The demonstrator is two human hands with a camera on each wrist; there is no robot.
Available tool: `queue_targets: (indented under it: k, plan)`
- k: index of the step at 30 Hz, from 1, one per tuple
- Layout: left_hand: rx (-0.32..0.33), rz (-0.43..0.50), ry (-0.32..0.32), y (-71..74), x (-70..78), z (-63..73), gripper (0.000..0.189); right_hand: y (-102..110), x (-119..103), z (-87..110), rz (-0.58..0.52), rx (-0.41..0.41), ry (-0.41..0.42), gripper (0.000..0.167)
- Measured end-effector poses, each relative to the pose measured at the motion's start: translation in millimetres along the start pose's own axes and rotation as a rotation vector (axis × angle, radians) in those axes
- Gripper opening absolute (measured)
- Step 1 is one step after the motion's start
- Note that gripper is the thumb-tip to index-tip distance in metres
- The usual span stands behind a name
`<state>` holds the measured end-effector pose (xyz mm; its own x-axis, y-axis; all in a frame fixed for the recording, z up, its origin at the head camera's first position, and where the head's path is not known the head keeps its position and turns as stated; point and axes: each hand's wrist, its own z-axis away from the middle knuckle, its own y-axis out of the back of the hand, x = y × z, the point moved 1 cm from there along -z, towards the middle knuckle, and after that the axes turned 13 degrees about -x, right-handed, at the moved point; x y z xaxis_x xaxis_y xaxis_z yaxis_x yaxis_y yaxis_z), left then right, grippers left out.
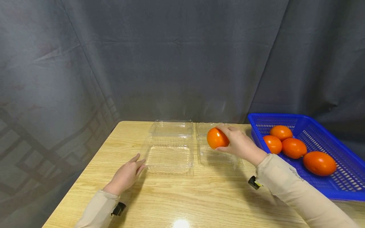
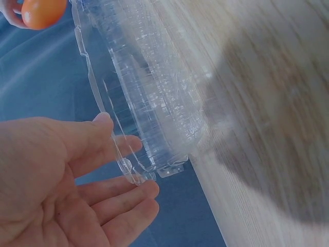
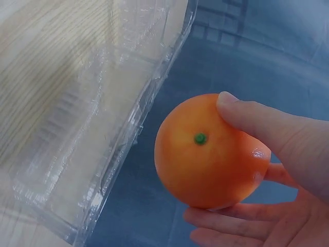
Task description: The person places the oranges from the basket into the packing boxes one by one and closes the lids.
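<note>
My right hand (image 1: pixel 238 142) holds an orange (image 1: pixel 217 138) above the right-hand clear plastic clamshell container (image 1: pixel 211 155). In the right wrist view, thumb and fingers wrap the orange (image 3: pixel 203 159), whose small green stem mark faces the camera. A second clear plastic clamshell container (image 1: pixel 169 158) lies on the left with its lid folded back. My left hand (image 1: pixel 128 174) is at its near left side. In the left wrist view, that hand's thumb and index finger pinch the rim of the container (image 2: pixel 149 92), the index finger showing through the plastic.
A blue plastic basket (image 1: pixel 316 190) stands at the right of the wooden table (image 1: pixel 182 193), with several oranges (image 1: pixel 319 163) inside. A dark grey curtain (image 1: pixel 182 63) hangs behind the table.
</note>
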<state>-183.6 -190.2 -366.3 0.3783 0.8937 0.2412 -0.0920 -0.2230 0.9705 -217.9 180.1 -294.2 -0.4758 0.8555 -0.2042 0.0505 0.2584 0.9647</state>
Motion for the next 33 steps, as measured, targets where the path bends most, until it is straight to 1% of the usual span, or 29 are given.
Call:
queue_targets:
  k: [5,12,17,25,33]
  plan:
    - [0.004,-0.001,-0.004,-0.1,-0.2,-0.2,0.031,-3,-3,-1.2,0.027,0.007,0.0,0.071]
    - [0.011,-0.006,-0.006,-0.8,-0.5,0.0,0.031,-6,-6,-1.0,-0.033,-0.032,-0.022,0.073]
    - [0.011,0.003,-0.007,-1.3,-0.9,-0.1,0.031,-8,-9,-1.9,-0.025,-0.045,-0.035,0.073]
    - [0.01,0.001,-0.01,-0.8,-0.6,0.0,0.031,-10,-17,-7.6,-0.041,-0.062,-0.001,0.073]
    - [0.02,-0.012,-0.019,-0.7,-0.2,-0.3,0.03,-13,-24,-12.3,-0.007,-0.06,0.008,0.076]
